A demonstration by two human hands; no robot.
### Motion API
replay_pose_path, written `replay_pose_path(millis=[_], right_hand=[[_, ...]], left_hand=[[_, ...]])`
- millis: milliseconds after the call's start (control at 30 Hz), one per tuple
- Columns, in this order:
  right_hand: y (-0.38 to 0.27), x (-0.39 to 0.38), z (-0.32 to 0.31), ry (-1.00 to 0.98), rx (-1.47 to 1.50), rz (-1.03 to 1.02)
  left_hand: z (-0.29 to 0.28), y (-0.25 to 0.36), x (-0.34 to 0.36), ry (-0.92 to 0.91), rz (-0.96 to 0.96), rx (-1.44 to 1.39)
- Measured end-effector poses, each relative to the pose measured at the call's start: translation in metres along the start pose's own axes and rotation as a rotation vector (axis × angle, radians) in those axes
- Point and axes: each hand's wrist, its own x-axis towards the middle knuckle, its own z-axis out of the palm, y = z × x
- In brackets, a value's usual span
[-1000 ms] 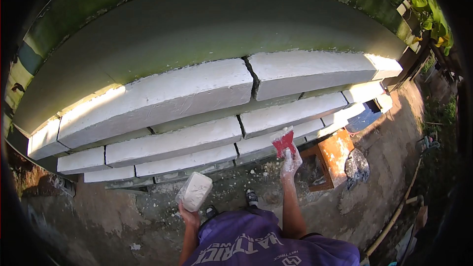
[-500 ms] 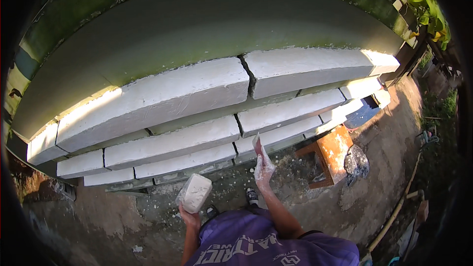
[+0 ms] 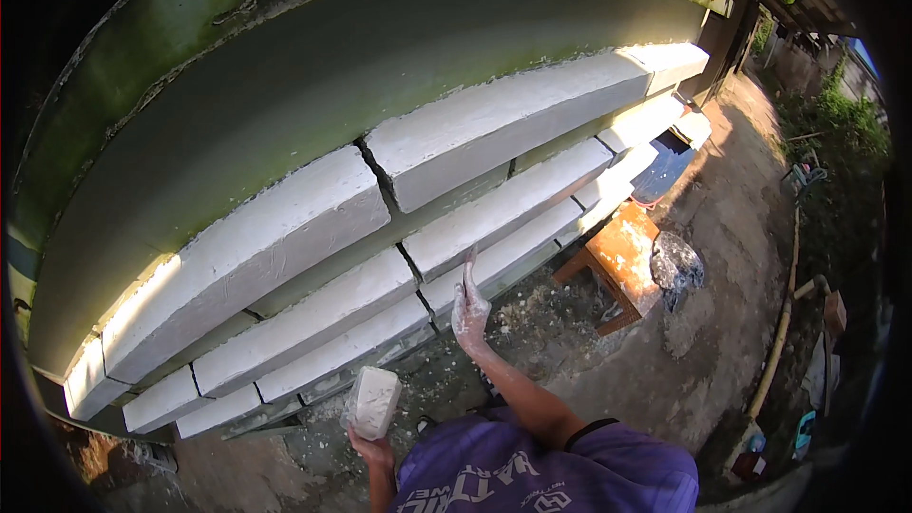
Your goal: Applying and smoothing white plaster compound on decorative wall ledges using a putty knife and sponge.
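Note:
My left hand grips a small box-shaped tub with see-through sides and white, paste-like filling, held up in front of my purple shirt. My right hand is coated in white, its fingers stretched up to the front edge of the middle white ledge. I make out no tool in it. Above runs the upper white ledge, split by a dark gap. Beneath my right fingertips lies the lower white ledge, also cut by narrow dark joints.
A green-stained wall rises behind the ledges. To the right stand a brown plastic stool spattered white, a dark plastic bag and a blue drum. A long bamboo pole lies at far right. White crumbs dot the ground.
The view has swung, so the ledges slope more steeply. My right hand has come up against the middle ledge's front edge. My left hand still holds the tub, now turned more upright.

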Motion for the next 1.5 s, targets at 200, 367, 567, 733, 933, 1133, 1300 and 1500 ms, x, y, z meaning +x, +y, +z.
replay_pose_path(millis=[200, 367, 567, 733, 933, 1133, 1300, 1500], right_hand=[[0.033, -0.02, -0.048, -0.061, -0.035, -0.194], [0.037, 0.075, -0.094, 0.403, -0.049, -0.191], [0.06, 0.147, -0.078, 0.395, 0.017, -0.175], [0.038, 0.057, -0.025, 0.154, -0.028, -0.245], [0.035, -0.013, -0.053, -0.247, 0.081, -0.226], [0.041, 0.088, -0.104, 0.301, 0.058, -0.13], [0.056, 0.14, -0.09, 0.377, 0.103, -0.214], [0.03, 0.049, -0.04, 0.036, -0.039, -0.065]], left_hand=[[0.018, -0.004, 0.001, -0.024, -0.025, 0.035], [0.028, -0.01, -0.001, -0.01, -0.017, 0.041], [0.038, -0.02, -0.002, -0.028, -0.04, 0.081], [0.03, -0.025, 0.001, -0.085, -0.032, 0.113], [0.034, -0.029, 0.006, -0.083, -0.056, 0.12], [0.026, -0.026, 0.007, -0.062, -0.047, 0.087], [0.036, -0.024, 0.002, -0.049, -0.048, 0.103], [0.025, -0.024, 0.005, -0.001, -0.029, 0.093]])
